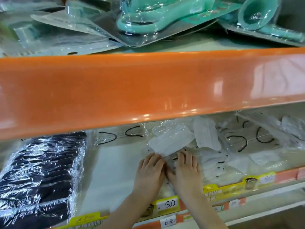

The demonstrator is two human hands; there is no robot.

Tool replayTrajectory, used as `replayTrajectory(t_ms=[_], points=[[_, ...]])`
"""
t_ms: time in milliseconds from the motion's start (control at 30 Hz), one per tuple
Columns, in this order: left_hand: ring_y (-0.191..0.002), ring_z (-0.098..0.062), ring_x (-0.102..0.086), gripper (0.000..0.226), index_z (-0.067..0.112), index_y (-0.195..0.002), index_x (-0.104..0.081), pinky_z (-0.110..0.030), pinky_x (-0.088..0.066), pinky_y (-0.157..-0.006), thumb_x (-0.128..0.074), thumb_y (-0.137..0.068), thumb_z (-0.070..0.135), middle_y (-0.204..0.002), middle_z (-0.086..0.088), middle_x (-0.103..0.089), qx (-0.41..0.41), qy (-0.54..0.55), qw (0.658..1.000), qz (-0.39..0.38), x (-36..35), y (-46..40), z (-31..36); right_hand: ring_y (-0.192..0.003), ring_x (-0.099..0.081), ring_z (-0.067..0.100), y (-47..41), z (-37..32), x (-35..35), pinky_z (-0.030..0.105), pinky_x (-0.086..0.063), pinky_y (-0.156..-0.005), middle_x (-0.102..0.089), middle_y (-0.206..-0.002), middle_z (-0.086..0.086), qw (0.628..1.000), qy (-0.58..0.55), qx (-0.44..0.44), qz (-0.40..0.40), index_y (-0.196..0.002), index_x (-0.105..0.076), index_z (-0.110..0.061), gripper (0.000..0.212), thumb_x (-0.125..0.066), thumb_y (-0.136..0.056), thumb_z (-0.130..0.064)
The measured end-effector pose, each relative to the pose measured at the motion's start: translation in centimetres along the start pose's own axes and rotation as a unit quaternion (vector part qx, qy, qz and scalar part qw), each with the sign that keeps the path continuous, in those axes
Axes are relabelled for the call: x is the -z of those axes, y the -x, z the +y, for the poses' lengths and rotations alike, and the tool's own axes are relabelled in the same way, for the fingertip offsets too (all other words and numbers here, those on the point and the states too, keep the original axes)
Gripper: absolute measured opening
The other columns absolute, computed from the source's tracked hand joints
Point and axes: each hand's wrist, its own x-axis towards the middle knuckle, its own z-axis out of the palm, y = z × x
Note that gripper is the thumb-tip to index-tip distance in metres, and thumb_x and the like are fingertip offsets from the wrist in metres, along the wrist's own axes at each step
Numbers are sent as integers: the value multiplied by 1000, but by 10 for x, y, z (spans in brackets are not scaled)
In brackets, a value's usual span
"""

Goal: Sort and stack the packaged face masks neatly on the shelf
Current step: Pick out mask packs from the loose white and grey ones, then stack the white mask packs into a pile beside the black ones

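A loose heap of white face masks in clear wrappers (206,139) lies on the lower shelf (115,171), middle to right. One white mask pack (171,142) sticks up at the heap's near edge. My left hand (150,172) and my right hand (184,169) lie side by side, palms down, with their fingertips on that pack's lower edge. Whether the fingers pinch it cannot be made out. A neat stack of black masks in clear wrap (42,176) fills the shelf's left end.
The orange front rail of the upper shelf (148,90) hangs low over my hands. Teal plastic goods in blister packs (148,19) are piled above it. Yellow price tags (166,204) line the lower shelf's front edge. Bare shelf lies between the black stack and my hands.
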Motion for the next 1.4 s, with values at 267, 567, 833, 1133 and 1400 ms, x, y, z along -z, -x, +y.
replayTrajectory(t_ms=[267,567,833,1133,1400], points=[[-106,-22,-64,32,22,-92,-73,-27,-44,-88,-44,-84,32,-108,4,-69,32,0,999,-34,-2,1,-2,-72,-55,30,-1,-4,0,41,-48,-62,-55,-77,12,999,24,-8,35,-80,-60,-5,33,-79,-69,-30],[-106,-18,-65,37,20,-97,-72,-26,-50,-85,-42,-77,27,-111,6,-69,49,37,997,-55,2,1,-2,-66,-54,25,2,0,0,37,-45,-62,-55,-69,2,991,-62,-40,112,-70,-61,-15,23,-51,-82,-31],[-106,-11,-55,34,21,-102,-62,-8,-38,-91,-38,-78,14,-113,6,-58,62,193,977,63,13,-2,4,-70,-49,9,3,7,14,26,-44,-65,-55,-73,-7,938,-296,-34,175,-82,-65,-12,20,-51,-89,-25],[-105,7,-49,30,42,-110,-49,-6,-39,-89,-52,-82,33,-111,24,-50,46,268,961,50,45,5,35,-52,-50,2,-27,-15,78,11,-33,-49,-53,-53,-14,884,-457,-78,65,-67,-54,-20,28,-62,-89,-5],[-88,0,-64,53,37,-117,-48,-15,-49,-76,-67,-69,22,-104,25,-66,215,483,848,22,68,12,36,-78,-68,13,-35,-43,117,36,-57,-76,-71,-77,0,803,-580,-49,-129,-84,-68,-11,18,-54,-94,-7]])
